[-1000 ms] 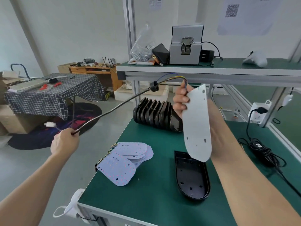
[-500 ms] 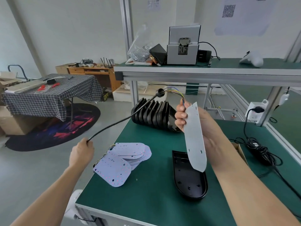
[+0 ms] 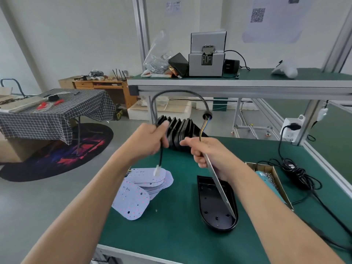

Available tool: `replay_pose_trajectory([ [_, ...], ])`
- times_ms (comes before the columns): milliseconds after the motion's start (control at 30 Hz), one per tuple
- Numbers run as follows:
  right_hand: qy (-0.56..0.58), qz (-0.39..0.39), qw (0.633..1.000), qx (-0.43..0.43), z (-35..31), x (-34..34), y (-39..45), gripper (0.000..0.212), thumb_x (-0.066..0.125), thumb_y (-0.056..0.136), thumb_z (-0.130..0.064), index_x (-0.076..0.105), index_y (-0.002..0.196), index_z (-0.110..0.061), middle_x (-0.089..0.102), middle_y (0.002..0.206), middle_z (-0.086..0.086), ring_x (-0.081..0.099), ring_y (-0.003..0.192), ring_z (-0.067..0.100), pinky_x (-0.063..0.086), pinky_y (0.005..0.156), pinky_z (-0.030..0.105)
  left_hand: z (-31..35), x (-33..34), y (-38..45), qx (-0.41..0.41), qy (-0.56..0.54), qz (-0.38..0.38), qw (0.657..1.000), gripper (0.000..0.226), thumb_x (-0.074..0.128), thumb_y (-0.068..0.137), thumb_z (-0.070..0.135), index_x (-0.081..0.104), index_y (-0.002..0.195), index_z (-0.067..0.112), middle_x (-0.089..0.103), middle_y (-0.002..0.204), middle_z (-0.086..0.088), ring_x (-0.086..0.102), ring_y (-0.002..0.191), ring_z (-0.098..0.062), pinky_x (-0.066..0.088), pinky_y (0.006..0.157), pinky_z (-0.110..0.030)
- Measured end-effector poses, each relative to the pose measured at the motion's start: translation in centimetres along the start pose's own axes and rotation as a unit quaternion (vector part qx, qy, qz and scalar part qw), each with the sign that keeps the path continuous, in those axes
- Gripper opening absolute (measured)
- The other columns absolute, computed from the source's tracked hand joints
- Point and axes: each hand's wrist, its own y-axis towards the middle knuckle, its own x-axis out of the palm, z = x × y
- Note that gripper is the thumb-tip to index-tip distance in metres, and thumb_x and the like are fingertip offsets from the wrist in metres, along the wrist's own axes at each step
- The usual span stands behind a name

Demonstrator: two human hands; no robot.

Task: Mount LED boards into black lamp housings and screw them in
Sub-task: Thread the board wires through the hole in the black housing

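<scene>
While our right hand (image 3: 207,153) gripped the board (image 3: 219,184) edge-on over the housing (image 3: 213,210) on the table (image 3: 171,235) and our left hand (image 3: 150,141) held the cable (image 3: 177,91), we judged the looped cable could snag, tilting the board off its seat.

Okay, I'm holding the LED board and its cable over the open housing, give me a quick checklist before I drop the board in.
1. Right hand grips LED board: ok.
2. Left hand holds black cable clear of the housing: ok.
3. Open housing lies flat on the green table, cavity up: ok.
4. Board lined up flat over housing: not ok, it is edge-on and tilted.
5. White connector free of the stack of spare boards: cannot tell, it hangs over them.
6. Screws at hand: cannot tell.
</scene>
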Motion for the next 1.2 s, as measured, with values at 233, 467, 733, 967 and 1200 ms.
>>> replay_pose_trajectory([
  [233, -0.11, -0.039, 0.992, -0.045, -0.2, -1.4, -2.3, 0.025, 0.068, 0.102, -0.021, 0.072, 0.09, 0.002, 0.049, 0.062, 0.005, 0.035, 0.053, 0.014, 0.027, 0.055, 0.025, 4.4, 6.3, 1.0, 0.045, -0.085, -0.056, 0.994, 0.06, 0.044, 0.109, 0.047, 0.069, 0.075, 0.005, 0.048, 0.037, 0.001, 0.04, 0.033, -0.012, 0.037, 0.041, -0.017],
  [467, -0.237, 0.141, 0.96, -0.051, 0.8, -6.5, -4.1, 0.031, 0.066, 0.1, -0.032, 0.076, 0.083, -0.007, 0.066, 0.074, 0.024, 0.045, 0.06, 0.02, 0.039, 0.062, 0.032, -1.4, 10.0, 0.2, -0.034, -0.023, -0.022, 0.999, 0.05, 0.039, 0.103, 0.058, 0.062, 0.089, 0.017, 0.069, 0.067, -0.004, 0.073, 0.063, -0.025, 0.049, 0.067, -0.032],
  [733, -0.239, 0.207, 0.949, -0.006, 5.0, -8.1, -4.2, 0.036, 0.07, 0.099, -0.036, 0.076, 0.073, -0.011, 0.042, 0.044, -0.01, 0.032, 0.039, 0.007, 0.028, 0.043, 0.019, -8.2, 18.3, -3.3, -0.189, 0.002, -0.122, 0.974, 0.035, 0.075, 0.082, 0.035, 0.056, 0.071, 0.008, 0.063, 0.057, -0.011, 0.056, 0.041, -0.022, 0.05, 0.046, -0.028],
  [967, -0.245, 0.244, 0.938, -0.033, 6.5, -7.8, -3.8, 0.041, 0.069, 0.1, -0.033, 0.06, 0.066, -0.012, 0.054, 0.048, -0.011, 0.039, 0.043, 0.004, 0.033, 0.049, 0.016, -7.2, 18.5, -4.1, -0.142, -0.031, -0.042, 0.988, 0.013, 0.062, 0.08, 0.027, 0.051, 0.084, 0.022, 0.056, 0.081, 0.006, 0.047, 0.067, -0.012, 0.034, 0.046, -0.017],
  [1200, -0.27, 0.249, 0.925, -0.102, 5.3, -6.4, -4.0, 0.028, 0.068, 0.101, -0.025, 0.066, 0.074, -0.018, 0.074, 0.068, -0.011, 0.054, 0.05, -0.003, 0.037, 0.053, 0.01, -5.7, 16.9, -5.7, -0.069, -0.055, -0.001, 0.996, 0.022, 0.065, 0.076, 0.043, 0.056, 0.091, 0.029, 0.065, 0.079, 0.01, 0.055, 0.067, -0.003, 0.036, 0.054, -0.016],
])
